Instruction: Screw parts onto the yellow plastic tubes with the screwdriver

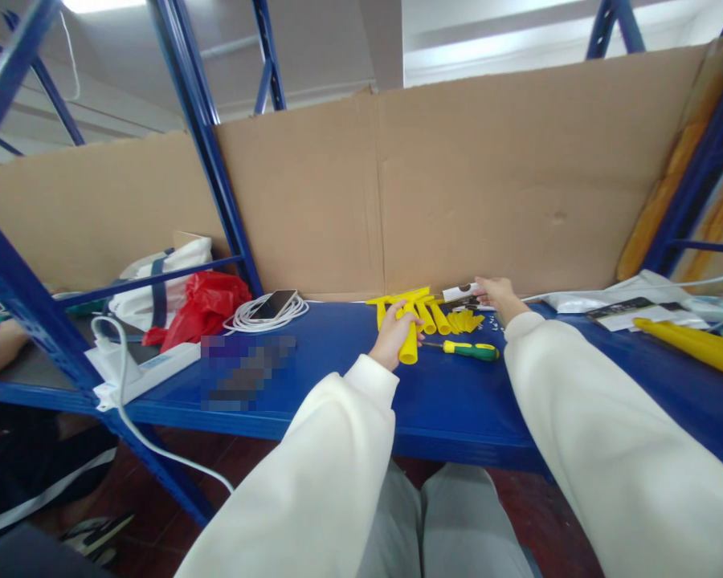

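Note:
My left hand (390, 335) is wrapped round a yellow tubular plastic handle (408, 345), its round end towards me. More yellow T-shaped plastic handles (439, 318) lie just behind it on the blue shelf. Farther right, my right hand (497, 297) has its fingertips closed at the edge of a small white packet with dark marks (459, 292). Small dark pieces lie below that packet, too small to name. Flat yellow pieces (465, 322) and tiny shiny parts (492, 323) are near my right wrist. A green and yellow screwdriver (471, 351) lies in front of them.
Cardboard (470, 177) walls off the back. To the left are a phone (275, 305) on a coiled white cable, a red plastic bag (208, 307) and a power strip (150, 373). Long yellow pieces (692, 347) lie at right. Another person's arm (0, 349) shows far left.

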{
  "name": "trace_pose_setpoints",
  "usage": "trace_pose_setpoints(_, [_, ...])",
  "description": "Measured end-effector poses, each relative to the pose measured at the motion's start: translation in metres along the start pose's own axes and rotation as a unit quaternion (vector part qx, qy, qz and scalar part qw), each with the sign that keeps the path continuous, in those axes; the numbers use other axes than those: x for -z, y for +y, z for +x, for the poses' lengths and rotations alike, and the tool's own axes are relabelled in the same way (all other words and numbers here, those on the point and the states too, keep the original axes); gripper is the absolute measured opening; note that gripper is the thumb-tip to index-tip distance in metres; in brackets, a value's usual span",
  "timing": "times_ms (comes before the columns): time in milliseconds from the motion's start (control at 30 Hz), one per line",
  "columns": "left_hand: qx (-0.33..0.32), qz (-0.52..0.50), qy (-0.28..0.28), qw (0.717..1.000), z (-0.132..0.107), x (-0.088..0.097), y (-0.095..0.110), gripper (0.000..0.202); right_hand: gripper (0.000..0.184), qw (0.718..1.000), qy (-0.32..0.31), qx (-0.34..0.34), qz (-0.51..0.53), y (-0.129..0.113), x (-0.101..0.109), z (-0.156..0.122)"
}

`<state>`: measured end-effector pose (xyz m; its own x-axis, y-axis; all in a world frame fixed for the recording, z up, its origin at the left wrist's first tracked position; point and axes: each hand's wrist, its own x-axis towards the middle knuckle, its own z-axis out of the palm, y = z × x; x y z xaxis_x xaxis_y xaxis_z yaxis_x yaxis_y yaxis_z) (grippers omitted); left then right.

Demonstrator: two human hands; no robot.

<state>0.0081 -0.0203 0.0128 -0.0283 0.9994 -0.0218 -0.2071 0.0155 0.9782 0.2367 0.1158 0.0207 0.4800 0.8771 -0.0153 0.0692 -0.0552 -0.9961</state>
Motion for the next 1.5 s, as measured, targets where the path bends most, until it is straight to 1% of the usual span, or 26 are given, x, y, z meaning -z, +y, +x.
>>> trace_pose_setpoints(67, [0.000,-0.001,0.000,1.000,0.000,0.000,0.000,0.062,0.007,0.999,0.016,0.004,0.034,-0.006,0.002,0.002])
trace_pose_setpoints(167, [-0.002,-0.001,-0.002,1.000,0.000,0.000,-0.001,0.061,0.010,0.996,0.044,0.015,0.078,-0.015,0.006,0.004])
trace_pose_setpoints(267, [-0.003,0.000,-0.002,1.000,-0.001,-0.001,0.000,0.062,0.012,0.995,0.047,0.016,0.082,-0.018,0.008,0.004])
trace_pose_setpoints(567, [-0.004,0.007,-0.001,1.000,0.002,0.000,-0.001,0.063,0.024,0.997,-0.019,-0.042,0.060,0.001,0.008,0.001])
trace_pose_setpoints(733, [-0.008,0.006,-0.001,1.000,0.005,0.002,-0.003,0.062,0.024,0.998,-0.005,-0.051,0.024,0.004,0.013,0.001])
trace_pose_setpoints(900, [-0.015,0.005,0.004,1.000,0.004,0.001,-0.003,0.060,0.024,0.999,0.020,-0.011,-0.030,0.002,0.019,-0.007])
trace_pose_setpoints(967, [-0.025,0.007,0.004,1.000,0.004,0.000,-0.003,0.059,0.021,0.997,0.034,0.029,-0.064,-0.002,0.023,-0.015])
trace_pose_setpoints(1033, [-0.027,0.009,-0.002,1.000,0.003,-0.001,-0.003,0.057,0.012,0.989,0.019,0.086,-0.118,-0.007,0.028,-0.026])
trace_pose_setpoints(1100, [-0.016,0.013,-0.014,1.000,0.002,-0.001,-0.003,0.050,0.005,0.975,-0.051,0.133,-0.170,-0.013,0.036,-0.043])
trace_pose_setpoints(1167, [-0.004,0.016,-0.027,0.999,0.002,0.001,-0.002,0.042,0.013,0.948,-0.162,0.162,-0.221,-0.016,0.045,-0.062])
trace_pose_setpoints(1233, [-0.002,0.019,-0.036,0.999,0.003,0.003,-0.002,0.035,0.019,0.902,-0.268,0.180,-0.286,-0.016,0.054,-0.079])
trace_pose_setpoints(1300, [-0.004,0.019,-0.039,0.999,0.004,0.005,-0.003,0.028,0.024,0.850,-0.349,0.186,-0.348,-0.013,0.060,-0.091])
trace_pose_setpoints(1367, [0.002,0.020,-0.052,0.998,0.006,0.007,-0.005,0.020,0.028,0.810,-0.390,0.199,-0.390,-0.006,0.063,-0.097])
trace_pose_setpoints(1400, [0.010,0.023,-0.060,0.998,0.007,0.008,-0.006,0.015,0.028,0.797,-0.394,0.210,-0.406,-0.002,0.062,-0.098])
trace_pose_setpoints(1433, [0.019,0.029,-0.066,0.997,0.008,0.009,-0.007,0.011,0.028,0.788,-0.387,0.224,-0.424,0.002,0.060,-0.098])
trace_pose_setpoints(1500, [0.032,0.046,-0.068,0.996,0.010,0.011,-0.007,0.008,0.024,0.772,-0.346,0.256,-0.467,0.011,0.055,-0.096])
